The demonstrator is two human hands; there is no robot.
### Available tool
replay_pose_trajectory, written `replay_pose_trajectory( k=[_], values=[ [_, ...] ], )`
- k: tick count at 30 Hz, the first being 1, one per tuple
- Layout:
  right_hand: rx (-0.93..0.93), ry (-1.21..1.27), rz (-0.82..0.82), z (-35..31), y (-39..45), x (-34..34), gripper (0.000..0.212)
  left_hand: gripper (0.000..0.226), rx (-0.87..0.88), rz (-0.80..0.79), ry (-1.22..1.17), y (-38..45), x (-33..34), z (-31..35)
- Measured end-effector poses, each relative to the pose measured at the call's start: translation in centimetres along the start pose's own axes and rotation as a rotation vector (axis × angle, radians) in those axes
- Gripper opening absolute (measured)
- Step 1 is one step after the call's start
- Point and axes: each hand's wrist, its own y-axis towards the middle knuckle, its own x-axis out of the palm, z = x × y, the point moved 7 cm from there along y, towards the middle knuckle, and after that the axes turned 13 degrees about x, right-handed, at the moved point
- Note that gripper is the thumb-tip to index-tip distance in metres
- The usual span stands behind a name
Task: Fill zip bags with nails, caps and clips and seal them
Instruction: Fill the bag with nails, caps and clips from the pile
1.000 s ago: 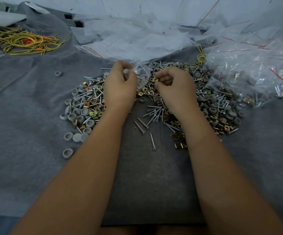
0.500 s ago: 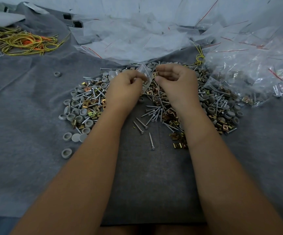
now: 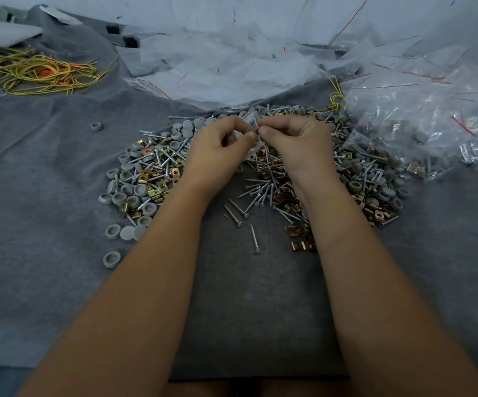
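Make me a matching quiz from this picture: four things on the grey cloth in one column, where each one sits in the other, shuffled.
Things:
1. small zip bag
2. yellow and orange ties
3. filled bags
4. lone grey cap

Places:
A. far left
B. heaped at the right
C. pinched between the left hand and the right hand
D. alone, left of the pile

Pairs: 1-C, 2-A, 3-B, 4-D
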Motion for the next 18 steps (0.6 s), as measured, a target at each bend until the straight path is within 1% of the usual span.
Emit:
replay_pose_trajectory(
  k=[9, 15, 17, 18],
  values=[
    [0.064, 0.111, 0.016, 0.4, 0.0, 0.2, 0.017, 0.008, -0.027, 0.034, -0.036, -0.1, -0.1, 0.0],
    [0.153, 0.260, -0.100, 0.7, 0.0, 0.7, 0.019, 0.010, -0.039, 0.033, -0.143, 0.0, 0.0, 0.1],
    [0.125, 0.240, -0.055, 0.6, 0.1, 0.3, 0.020, 0.011, -0.051, 0.039, -0.123, 0.0, -0.1, -0.1],
    [0.091, 0.188, 0.016, 0.4, 0.2, -0.4, 0.020, 0.012, -0.063, 0.057, -0.113, 0.0, -0.2, -0.2]
  ],
)
